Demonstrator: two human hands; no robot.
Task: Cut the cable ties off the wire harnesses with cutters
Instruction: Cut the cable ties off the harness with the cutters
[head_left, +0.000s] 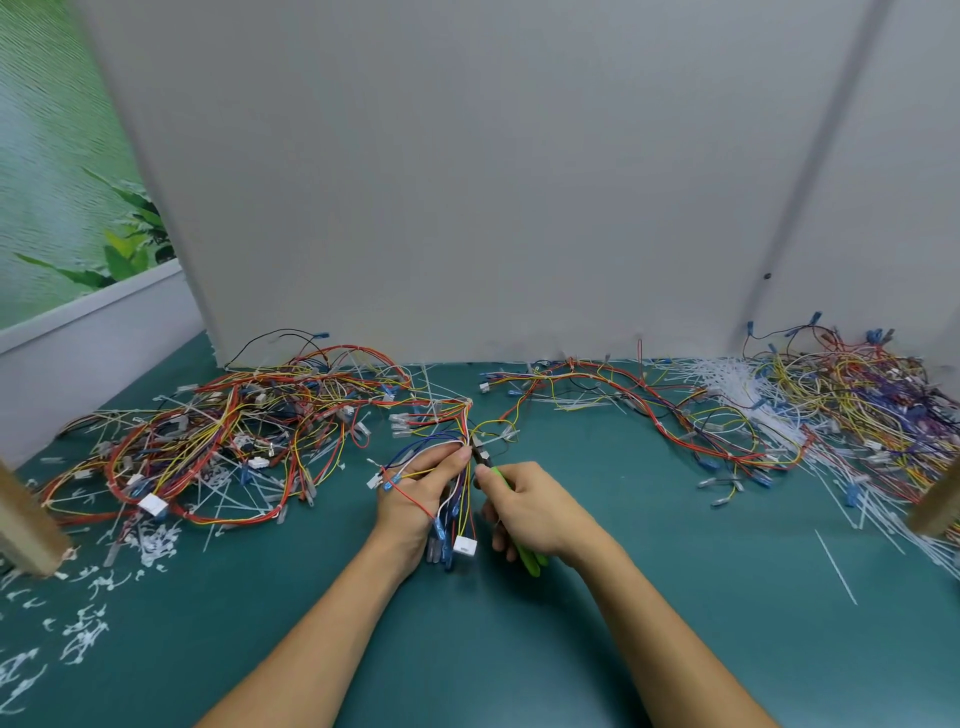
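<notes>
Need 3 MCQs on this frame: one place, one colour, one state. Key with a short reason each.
1. Where do the curled cut tie scraps lie?
A) near left of the mat
B) in a bin
C) on the wall

2. Handle colour of the cutters?
A) red
B) black
C) green

3. What is the right hand doing?
A) lying flat
B) gripping the cutters
C) holding a loose tie

Key:
1A: white scraps litter that corner.
2C: green handles stick out of the fist.
3B: fingers curl round the handles, nose at the harness in the left hand.
</notes>
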